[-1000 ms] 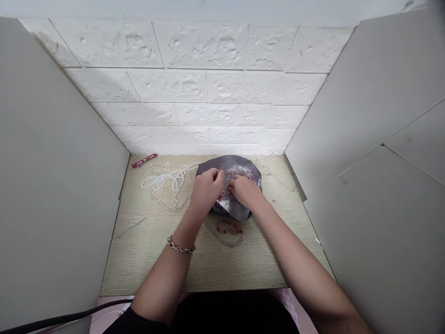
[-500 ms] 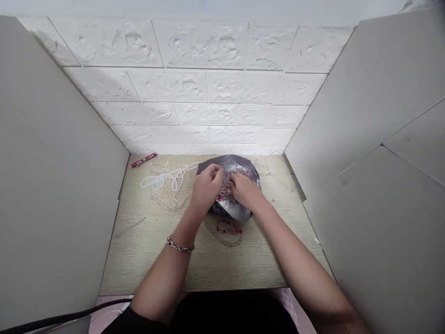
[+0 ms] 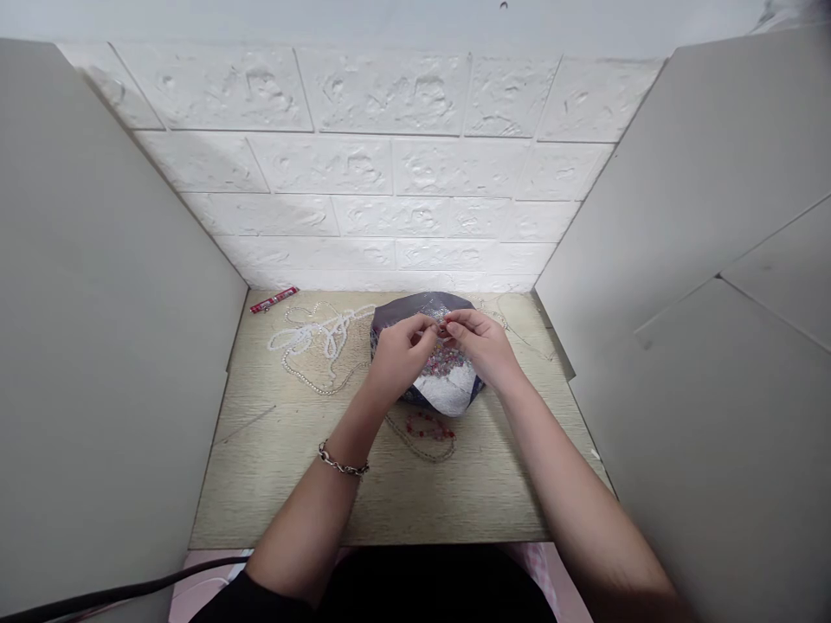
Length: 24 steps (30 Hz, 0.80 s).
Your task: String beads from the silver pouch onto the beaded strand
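Observation:
An open dark foil bag (image 3: 396,313) with a silvery lining lies at the back middle of the wooden table (image 3: 273,484). It holds a heap of small red, pink and clear beads (image 3: 447,359). My left hand (image 3: 401,356) and my right hand (image 3: 481,344) hover just above the bag with their fingertips pinched together. Between them they hold something tiny and reddish from the heap, too small to name. A metal chain bracelet (image 3: 342,464) circles my left wrist.
White pearl strands (image 3: 312,339) sprawl left of the bag. A thin bead loop with red beads (image 3: 425,430) lies in front of it. A red strip (image 3: 273,299) sits at the back left corner. Grey partition boards wall in both sides; a white brick wall stands behind.
Both hands have lifted out of the bead heap and now meet fingertip to fingertip above the bag. The bag's silvery front flap shows more.

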Tool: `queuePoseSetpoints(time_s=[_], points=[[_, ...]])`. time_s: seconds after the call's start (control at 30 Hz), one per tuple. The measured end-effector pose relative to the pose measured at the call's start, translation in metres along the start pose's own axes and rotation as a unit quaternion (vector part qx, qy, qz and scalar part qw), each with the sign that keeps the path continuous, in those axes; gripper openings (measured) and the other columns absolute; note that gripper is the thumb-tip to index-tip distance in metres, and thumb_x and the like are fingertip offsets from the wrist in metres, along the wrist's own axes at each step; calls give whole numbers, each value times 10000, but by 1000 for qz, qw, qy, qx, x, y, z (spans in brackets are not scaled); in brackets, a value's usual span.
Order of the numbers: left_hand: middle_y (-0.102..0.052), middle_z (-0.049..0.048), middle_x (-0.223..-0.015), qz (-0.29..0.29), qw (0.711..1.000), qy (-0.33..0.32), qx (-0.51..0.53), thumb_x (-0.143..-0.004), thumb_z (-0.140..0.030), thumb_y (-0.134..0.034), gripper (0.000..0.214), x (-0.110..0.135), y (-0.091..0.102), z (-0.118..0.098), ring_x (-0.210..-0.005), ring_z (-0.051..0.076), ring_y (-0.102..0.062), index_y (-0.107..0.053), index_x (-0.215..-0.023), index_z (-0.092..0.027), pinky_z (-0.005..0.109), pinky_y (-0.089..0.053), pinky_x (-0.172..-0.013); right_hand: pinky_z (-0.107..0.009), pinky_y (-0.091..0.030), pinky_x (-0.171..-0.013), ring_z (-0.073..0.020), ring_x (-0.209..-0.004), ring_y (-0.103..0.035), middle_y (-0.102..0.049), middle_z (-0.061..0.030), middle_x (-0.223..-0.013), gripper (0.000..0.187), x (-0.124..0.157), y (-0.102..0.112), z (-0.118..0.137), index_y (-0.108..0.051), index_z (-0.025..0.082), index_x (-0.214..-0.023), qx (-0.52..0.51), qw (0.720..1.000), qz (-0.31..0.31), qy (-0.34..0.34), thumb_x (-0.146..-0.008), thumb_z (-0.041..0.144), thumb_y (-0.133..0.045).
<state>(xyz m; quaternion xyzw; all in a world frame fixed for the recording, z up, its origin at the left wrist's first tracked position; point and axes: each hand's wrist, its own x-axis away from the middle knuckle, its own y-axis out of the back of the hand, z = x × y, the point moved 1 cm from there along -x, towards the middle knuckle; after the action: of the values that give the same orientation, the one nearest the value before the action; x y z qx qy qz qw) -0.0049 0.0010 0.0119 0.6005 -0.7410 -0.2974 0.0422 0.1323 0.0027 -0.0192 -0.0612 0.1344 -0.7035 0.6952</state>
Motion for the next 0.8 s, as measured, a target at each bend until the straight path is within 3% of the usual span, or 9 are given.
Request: queuePoseSetpoints(time_s=[0.2, 0.37, 0.8], points=[[-472, -38, -553, -4, 1000, 10, 12, -766, -280, -402, 192, 2, -2, -1, -527, 79, -415, -539, -697, -164, 199, -325, -509, -231, -465, -623, -106, -689, -592, -621, 14, -717, 209, 3, -3, 1, -598, 187, -757, -80, 997, 11, -5, -595, 282, -690], [-492, -38, -549, -19, 1000, 10, 2, -776, -301, -399, 208, 3, -2, -2, -505, 75, -422, -556, -744, -168, 197, -312, -491, -239, -481, -644, -96, -660, -592, -633, 14, -710, 205, 3, -4, -1, -607, 190, -749, -79, 996, 29, -8, -592, 287, -696], [-587, 0, -570, -11, 981, -21, -195, -806, -377, -377, 311, 5, -2, -2, -467, 99, -462, -616, -914, -209, 225, -281, -479, -268, -500, -713, -98, -699, -584, -626, 8, -725, 214, 6, -7, 4, -618, 187, -754, 14, 999, -29, 15, -584, 304, -676]])
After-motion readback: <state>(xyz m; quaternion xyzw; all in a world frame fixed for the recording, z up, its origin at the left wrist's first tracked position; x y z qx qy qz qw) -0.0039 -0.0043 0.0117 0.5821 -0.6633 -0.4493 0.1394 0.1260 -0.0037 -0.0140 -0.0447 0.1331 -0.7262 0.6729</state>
